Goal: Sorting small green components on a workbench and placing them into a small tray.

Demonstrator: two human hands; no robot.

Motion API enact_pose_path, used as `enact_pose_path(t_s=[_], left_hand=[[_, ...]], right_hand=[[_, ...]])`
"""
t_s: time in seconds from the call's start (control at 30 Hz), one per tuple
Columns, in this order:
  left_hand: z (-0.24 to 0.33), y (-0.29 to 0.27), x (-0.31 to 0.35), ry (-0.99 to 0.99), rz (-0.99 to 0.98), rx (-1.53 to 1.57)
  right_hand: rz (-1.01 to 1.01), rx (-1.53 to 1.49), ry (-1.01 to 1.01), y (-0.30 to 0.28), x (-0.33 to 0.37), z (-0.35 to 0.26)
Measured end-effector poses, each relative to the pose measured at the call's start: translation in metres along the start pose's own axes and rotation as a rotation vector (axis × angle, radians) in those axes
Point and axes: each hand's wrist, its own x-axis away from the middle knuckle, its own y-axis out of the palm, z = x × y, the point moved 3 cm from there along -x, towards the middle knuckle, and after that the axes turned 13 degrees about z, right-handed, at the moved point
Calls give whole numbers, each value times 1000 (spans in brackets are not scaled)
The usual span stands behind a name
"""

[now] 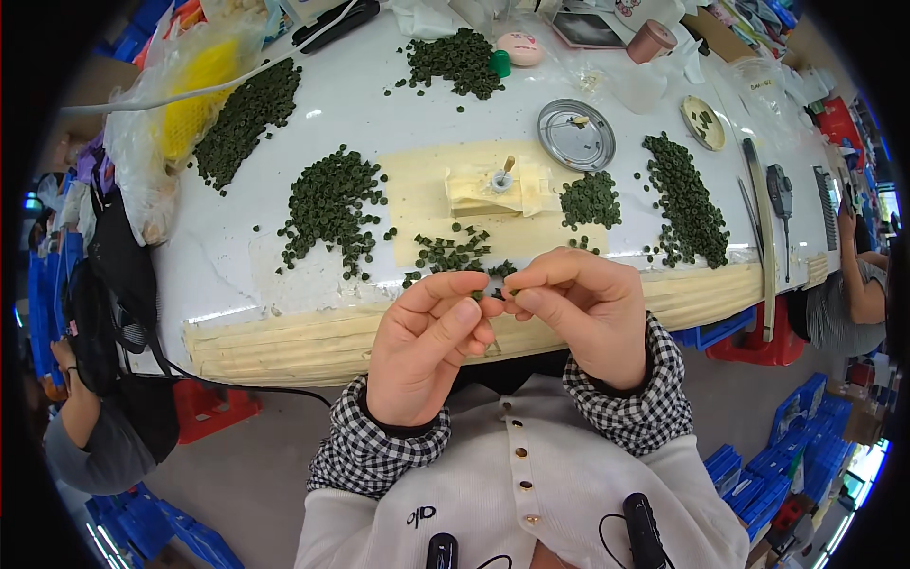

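While heaps of dark green pieces [332,209] flank the cream block [474,197], finished and waiting stock look alike; one item appears under way. In front of the block, the left hand [425,349] pinches a tiny, dull green piece [477,295], the right hand [592,311] apparently a second piece [514,292].

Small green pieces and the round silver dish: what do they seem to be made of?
The small green pieces look like rubber or plastic, matte: dull, evenly dark, without metallic glint; which one stays unclear. The round silver dish looks like smooth metal, judging by its shiny grey surface and bright rim.
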Motion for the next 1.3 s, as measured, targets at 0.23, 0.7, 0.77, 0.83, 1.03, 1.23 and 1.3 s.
enact_pose_path(t_s=[0.23,0.7,0.77,0.83,1.03,1.23,1.3], left_hand=[[-2,3,0,74,35,-54],[-7,-1,-1,134,80,-54],[-10,0,-1,164,89,-31],[-13,1,-1,210,87,-17],[-13,5,1,362,99,-46],[-14,5,1,395,99,-28],[-14,6,0,392,91,-24]], right_hand=[[-39,-190,137,1,0,12],[137,254,-431,16,6,6],[156,271,-453,17,7,5],[204,240,-421,18,10,8],[266,194,-407,22,15,8],[282,127,-331,24,17,10],[282,115,-311,24,17,12]])
